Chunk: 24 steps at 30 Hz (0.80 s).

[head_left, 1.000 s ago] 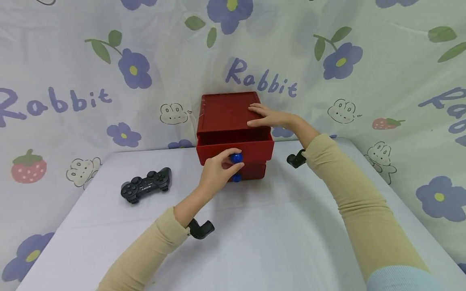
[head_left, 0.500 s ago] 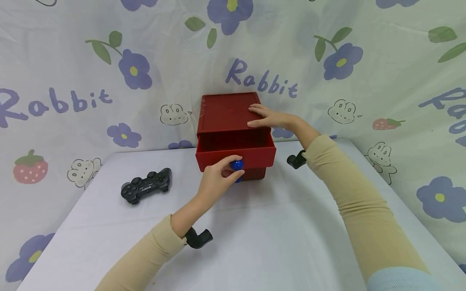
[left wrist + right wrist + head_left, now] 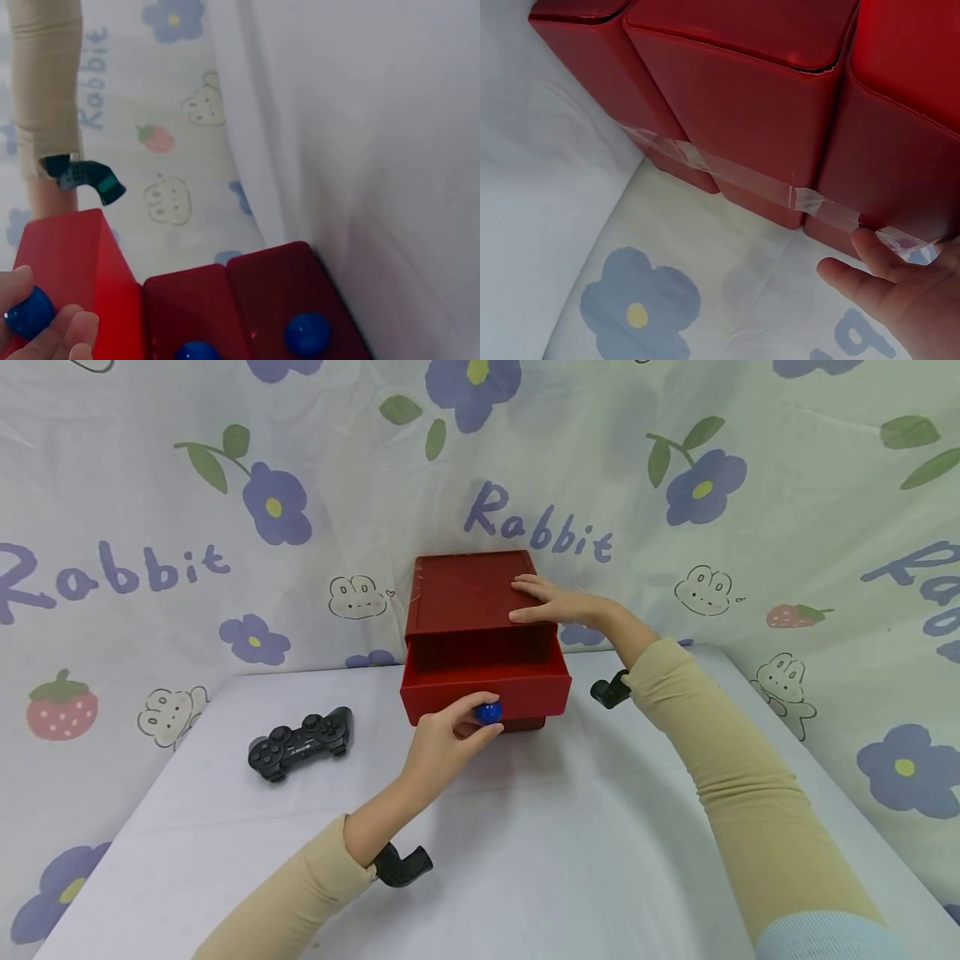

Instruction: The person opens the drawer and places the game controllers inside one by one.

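Since the earlier head view, the shallow, glossy red, plastic-looking top drawer [image 3: 525,695] has slid farther out toward us, and our left hand [image 3: 448,742] has come with it. That hand pinches the small, shiny blue, ball-shaped knob [image 3: 488,713] between thumb and fingers, above the white cloth-covered desk [image 3: 570,852]. We judge the knob hard and a little slippery, so it is best gripped behind its widest part at the middle of the drawer front. The drawer looks light and stiff, probably tilting down if drawn too far. Left of it, well apart, lies the black two-handled game controller [image 3: 302,743]. Behind, the drawer's rear sits in the dark red, box-shaped cabinet [image 3: 468,593], bound with clear shiny tape [image 3: 742,184] along the side that the right wrist view shows. Because the cabinet seems light too, a steadying touch on top suits it; there our right hand [image 3: 553,602] rests, fingers spread, clasping nothing. Farthest away hangs the pale, flower-printed cloth backdrop [image 3: 630,527].
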### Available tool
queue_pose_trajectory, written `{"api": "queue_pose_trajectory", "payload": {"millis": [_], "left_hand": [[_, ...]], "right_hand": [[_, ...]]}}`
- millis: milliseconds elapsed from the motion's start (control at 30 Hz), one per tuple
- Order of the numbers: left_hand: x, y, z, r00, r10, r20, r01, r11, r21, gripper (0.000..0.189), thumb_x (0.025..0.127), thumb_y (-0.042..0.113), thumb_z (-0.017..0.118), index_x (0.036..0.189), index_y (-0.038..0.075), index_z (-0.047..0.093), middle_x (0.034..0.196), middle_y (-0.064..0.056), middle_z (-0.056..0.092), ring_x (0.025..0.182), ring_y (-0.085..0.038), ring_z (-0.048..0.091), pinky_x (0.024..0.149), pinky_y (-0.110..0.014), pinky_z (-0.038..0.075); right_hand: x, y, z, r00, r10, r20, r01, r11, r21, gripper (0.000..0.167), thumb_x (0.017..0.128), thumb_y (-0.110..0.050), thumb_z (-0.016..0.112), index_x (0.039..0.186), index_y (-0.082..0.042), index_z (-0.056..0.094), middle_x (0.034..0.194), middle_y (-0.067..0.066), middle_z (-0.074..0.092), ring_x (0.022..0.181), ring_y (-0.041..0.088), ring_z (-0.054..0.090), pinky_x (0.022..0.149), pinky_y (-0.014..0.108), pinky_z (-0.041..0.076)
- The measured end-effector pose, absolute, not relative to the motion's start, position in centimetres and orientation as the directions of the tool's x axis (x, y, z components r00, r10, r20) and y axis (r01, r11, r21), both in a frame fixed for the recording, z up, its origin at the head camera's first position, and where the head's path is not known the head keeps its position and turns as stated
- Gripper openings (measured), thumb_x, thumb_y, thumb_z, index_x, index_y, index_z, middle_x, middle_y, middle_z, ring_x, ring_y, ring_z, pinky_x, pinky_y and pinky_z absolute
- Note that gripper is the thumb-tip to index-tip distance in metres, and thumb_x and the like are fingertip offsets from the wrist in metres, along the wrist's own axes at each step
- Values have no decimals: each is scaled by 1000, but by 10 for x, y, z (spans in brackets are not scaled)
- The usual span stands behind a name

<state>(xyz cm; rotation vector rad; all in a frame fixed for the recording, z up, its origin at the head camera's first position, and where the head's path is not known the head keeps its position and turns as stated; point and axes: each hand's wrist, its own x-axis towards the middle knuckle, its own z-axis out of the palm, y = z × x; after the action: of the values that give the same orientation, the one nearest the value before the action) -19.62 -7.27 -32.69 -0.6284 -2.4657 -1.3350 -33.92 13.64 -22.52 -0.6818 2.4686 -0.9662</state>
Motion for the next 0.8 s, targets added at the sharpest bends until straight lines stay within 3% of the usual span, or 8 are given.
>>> {"api": "queue_pose_trajectory", "payload": {"millis": [367, 533, 800], "left_hand": [[-182, -74, -329, -847, 266, 460, 530, 476, 702, 35, 79, 16, 71, 113, 13, 64, 81, -1, 68, 63, -8, 56, 62, -21, 51], [-176, -75, -330, -844, 271, 464, 536, 479, 695, 36, 78, 15, 72, 113, 13, 64, 78, 0, 67, 63, -8, 55, 61, -22, 51], [-170, -76, -331, -835, 277, 475, 549, 471, 690, 37, 76, 14, 74, 112, 13, 64, 79, -1, 67, 64, -7, 55, 61, -20, 51]], "right_hand": [[-357, 140, -239, -803, -570, -173, -305, 643, -702, 77, 87, -35, 51, 148, -17, 9, 154, 2, -7, 140, 27, -1, 107, 55, 20], [-338, 136, -225, -799, -570, -190, -296, 648, -701, 74, 89, -31, 49, 148, -12, 8, 154, 5, -7, 139, 29, 0, 107, 55, 20], [-338, 136, -225, -797, -575, -187, -294, 639, -711, 74, 89, -32, 49, 148, -12, 9, 154, 4, -7, 139, 28, -1, 107, 54, 21]]}}
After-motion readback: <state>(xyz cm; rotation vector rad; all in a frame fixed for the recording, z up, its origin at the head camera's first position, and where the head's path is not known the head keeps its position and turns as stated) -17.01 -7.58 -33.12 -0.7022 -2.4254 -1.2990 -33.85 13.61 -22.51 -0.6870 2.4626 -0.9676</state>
